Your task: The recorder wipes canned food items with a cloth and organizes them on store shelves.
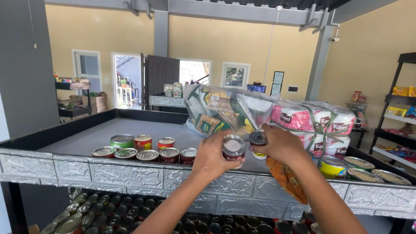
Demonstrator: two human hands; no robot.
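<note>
Room: shop interior. Walls [242,43] pale yellow, lit by daylight. Grey steel posts [161,30] and roof beams overhead. Dark door [160,78] standing open beside a bright doorway [125,80]; window [194,71] to its right. Framed pictures [235,75] on the far wall. Black shelving [398,108] at right; stocked rack [73,97] at left.

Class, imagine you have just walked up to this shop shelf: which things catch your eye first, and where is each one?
First come the two hands over the middle of the shelf: the left hand grips a red tin, the right hand a smaller tin. Left of them stands a group of tins near the shelf's front edge. Behind the hands lies a clear bag of packets, with pink wrapped rolls to the right.
</note>
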